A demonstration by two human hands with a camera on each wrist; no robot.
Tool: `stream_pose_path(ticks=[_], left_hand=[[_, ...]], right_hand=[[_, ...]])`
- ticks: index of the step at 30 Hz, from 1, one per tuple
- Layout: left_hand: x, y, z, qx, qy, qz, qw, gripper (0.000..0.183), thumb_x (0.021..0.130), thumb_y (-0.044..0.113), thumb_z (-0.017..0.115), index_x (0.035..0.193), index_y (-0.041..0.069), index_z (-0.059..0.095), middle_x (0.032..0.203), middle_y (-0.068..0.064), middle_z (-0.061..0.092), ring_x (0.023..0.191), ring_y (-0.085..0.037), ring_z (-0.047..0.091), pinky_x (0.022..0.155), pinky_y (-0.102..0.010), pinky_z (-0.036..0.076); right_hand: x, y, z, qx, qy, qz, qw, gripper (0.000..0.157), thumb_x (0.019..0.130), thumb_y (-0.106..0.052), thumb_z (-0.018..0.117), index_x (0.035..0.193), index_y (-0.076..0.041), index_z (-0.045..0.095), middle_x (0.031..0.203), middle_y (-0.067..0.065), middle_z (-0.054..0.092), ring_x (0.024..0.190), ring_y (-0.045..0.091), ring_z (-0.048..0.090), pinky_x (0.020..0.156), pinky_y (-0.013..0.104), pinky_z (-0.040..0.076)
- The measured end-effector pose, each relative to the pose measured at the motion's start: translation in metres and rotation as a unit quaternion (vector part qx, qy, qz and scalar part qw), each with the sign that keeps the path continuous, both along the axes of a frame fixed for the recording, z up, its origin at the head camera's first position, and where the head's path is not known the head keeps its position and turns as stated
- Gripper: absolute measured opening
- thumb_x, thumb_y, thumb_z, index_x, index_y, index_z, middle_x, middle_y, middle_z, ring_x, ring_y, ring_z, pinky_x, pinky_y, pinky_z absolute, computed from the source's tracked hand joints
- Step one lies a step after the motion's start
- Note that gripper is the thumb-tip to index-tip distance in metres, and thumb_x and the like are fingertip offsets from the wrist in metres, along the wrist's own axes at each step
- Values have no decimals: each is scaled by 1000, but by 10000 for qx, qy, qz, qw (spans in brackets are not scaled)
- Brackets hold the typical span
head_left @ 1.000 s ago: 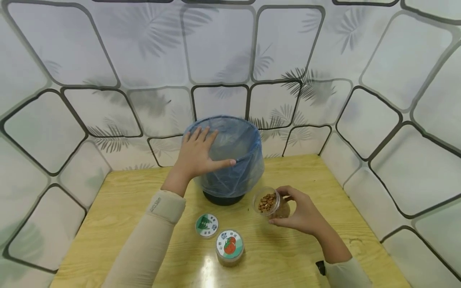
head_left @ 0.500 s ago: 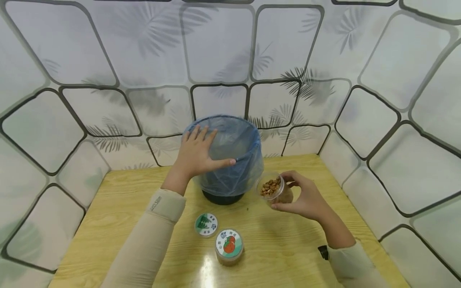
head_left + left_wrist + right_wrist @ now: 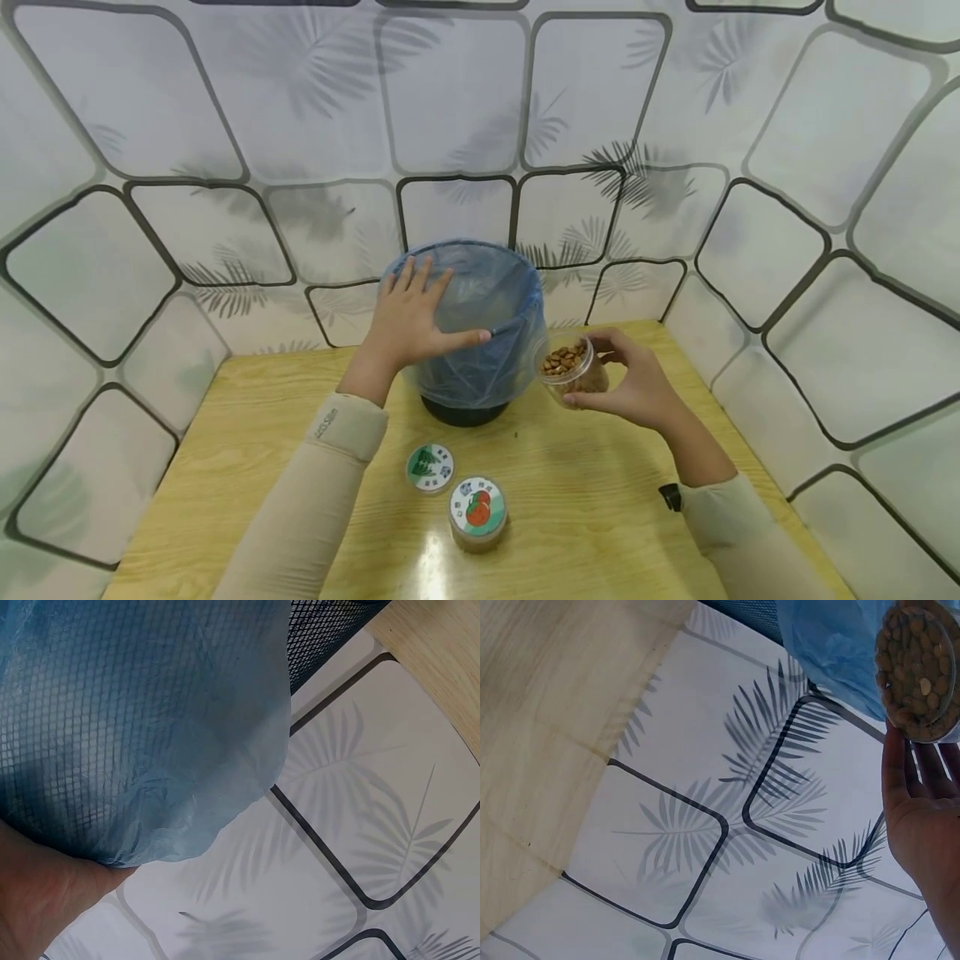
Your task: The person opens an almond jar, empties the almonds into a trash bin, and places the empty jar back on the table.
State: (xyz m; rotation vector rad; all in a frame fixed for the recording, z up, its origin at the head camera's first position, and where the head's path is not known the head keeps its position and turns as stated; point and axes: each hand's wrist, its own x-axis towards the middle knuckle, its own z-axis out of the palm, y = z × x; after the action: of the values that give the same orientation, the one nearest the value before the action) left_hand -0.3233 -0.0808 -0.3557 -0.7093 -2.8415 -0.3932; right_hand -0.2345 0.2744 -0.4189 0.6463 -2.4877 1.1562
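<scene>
My right hand grips a clear plastic jar of small brown nuts in the head view. The lidless jar is held above the table, tilted, its mouth facing left beside the bin. Through the jar's base the nuts show in the right wrist view, above my right hand. With straight, spread fingers my left hand rests on the rim of a mesh bin lined with a blue bag. Only part of that hand shows against the bag in the left wrist view.
A round lid with a green plant label lies on the wooden table. Near it stands a closed jar with a tomato label. Patterned wall panels enclose the back and sides.
My right hand has raised the nut jar away from me, up alongside the bin; its tilt has shifted slightly. The left hand has stayed on the rim.
</scene>
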Motion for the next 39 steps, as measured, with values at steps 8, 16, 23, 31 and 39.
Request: stream_pose_path(ticks=[8,16,23,31,39], left_hand=[[0,0,0,32,3,-2,10000,120,81,94,54,171,19,25,179,-18,8,166,-44,-1,131,-69,6],[-1,-2,-3,-11,-23,58,10000,120,82,94,52,172,21,23,180,-17,5,166,-44,-4,132,-68,5],[-1,-1,-1,25,-75,10,10000,121,81,96,52,171,20,24,180,-17,3,166,-43,-6,132,-67,2],[-1,-2,0,4,-7,-35,10000,123,79,97,52,171,20,25,180,-18,3,166,-44,-4,132,-67,1],[1,-3,1,50,13,-65,10000,123,80,97,52,171,19,25,179,-19,4,166,-44,-3,132,-67,1]], right_hand=[[-11,-3,13,-119,-11,-70,9999,77,71,-18,102,137,-15,62,127,2,71,113,5,63,96,23,54],[-23,-14,24,-416,290,-105,9987,79,70,-12,101,138,-8,62,128,7,70,115,4,62,96,19,52],[-32,-19,33,-535,493,-143,9972,79,70,-8,101,139,-10,63,127,8,71,112,1,61,94,19,50],[-36,-23,47,-480,521,-304,9970,77,73,-10,99,140,-9,62,122,9,71,107,3,61,95,23,49],[-42,-25,61,-305,681,-423,9963,78,72,-13,100,140,-10,64,124,8,72,109,8,62,96,25,49]])
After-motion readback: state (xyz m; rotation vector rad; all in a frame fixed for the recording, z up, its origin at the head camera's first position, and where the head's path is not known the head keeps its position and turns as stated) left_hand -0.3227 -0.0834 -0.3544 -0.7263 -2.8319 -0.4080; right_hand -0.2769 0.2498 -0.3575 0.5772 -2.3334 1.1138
